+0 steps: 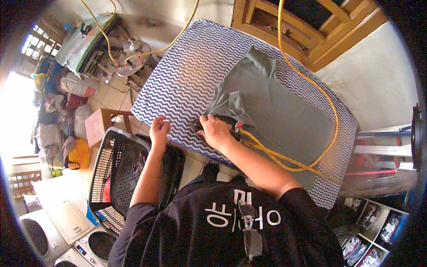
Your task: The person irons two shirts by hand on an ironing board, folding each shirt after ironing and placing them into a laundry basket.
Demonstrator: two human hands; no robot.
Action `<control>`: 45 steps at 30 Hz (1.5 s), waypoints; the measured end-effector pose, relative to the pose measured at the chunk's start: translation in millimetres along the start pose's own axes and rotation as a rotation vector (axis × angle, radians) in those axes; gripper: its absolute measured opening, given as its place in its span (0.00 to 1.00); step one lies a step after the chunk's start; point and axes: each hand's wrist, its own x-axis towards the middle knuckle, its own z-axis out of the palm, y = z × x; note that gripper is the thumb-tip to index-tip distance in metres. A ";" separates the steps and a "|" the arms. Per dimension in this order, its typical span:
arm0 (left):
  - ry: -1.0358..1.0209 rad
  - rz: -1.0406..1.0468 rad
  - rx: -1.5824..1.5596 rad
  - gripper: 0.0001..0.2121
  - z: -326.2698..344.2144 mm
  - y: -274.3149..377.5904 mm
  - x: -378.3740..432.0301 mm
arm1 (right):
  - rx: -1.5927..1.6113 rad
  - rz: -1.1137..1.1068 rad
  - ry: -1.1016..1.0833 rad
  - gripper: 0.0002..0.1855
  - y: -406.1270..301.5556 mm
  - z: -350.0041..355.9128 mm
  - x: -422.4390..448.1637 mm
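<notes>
My right hand grips the handle of a dark steam iron, which has yellow hoses running from its back. The iron rests at the near side of a grey-green garment, seemingly a shirt, whose bunched, folded end lies just beyond it. Under the garment is an ironing table with a blue-and-white zigzag cover. Off to the left, my left hand hovers by the table's near edge, fingers loosely bent and holding nothing. The iron's soleplate is hidden.
A black plastic basket stands below my left arm. Beyond it are a stool and stuffed bags. Washing or drying machines sit lower left. One hose loops over the table's right side; a wooden window frame is behind.
</notes>
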 end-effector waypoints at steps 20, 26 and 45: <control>-0.672 0.828 0.762 0.17 176.9 41.5 -7.4 | -0.021 0.742 -0.045 0.21 113.8 -72.2 -173.0; -0.682 1.039 1.076 0.22 228.8 36.7 -12.1 | -0.120 0.956 0.073 0.24 190.8 -117.3 -291.0; -0.880 0.641 1.101 0.16 146.7 22.1 -68.8 | 0.046 0.918 0.168 0.32 241.6 -158.8 -349.5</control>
